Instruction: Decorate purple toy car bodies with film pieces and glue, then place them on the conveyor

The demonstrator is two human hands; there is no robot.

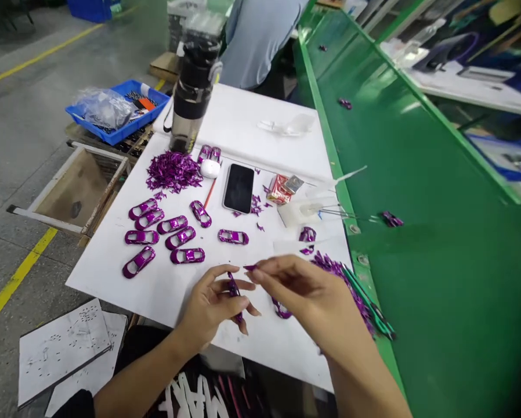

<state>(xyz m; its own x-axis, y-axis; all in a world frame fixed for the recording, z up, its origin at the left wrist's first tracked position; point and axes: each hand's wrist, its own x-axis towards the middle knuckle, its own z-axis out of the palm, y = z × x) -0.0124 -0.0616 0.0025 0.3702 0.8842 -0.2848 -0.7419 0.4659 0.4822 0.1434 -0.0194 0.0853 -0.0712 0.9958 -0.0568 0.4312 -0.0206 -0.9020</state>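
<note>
My left hand (214,299) grips a purple toy car body (234,290) on edge between thumb and fingers. Close to its right, my right hand (297,284) pinches a small purple part (250,267) between thumb and forefinger. The part is near the car body; whether they touch I cannot tell. Under my right hand another purple car body (281,307) lies partly hidden. Several more car bodies (188,255) lie on the white table (225,261) to the left, one of them (233,236) apart from the group.
Behind are a heap of small purple parts (173,172), a dark bottle (193,96), an earphone case (210,168), a phone (238,187) and a red box (279,189). Long purple pieces (330,264) lie right, beside the green conveyor (443,273). A person (260,43) sits ahead.
</note>
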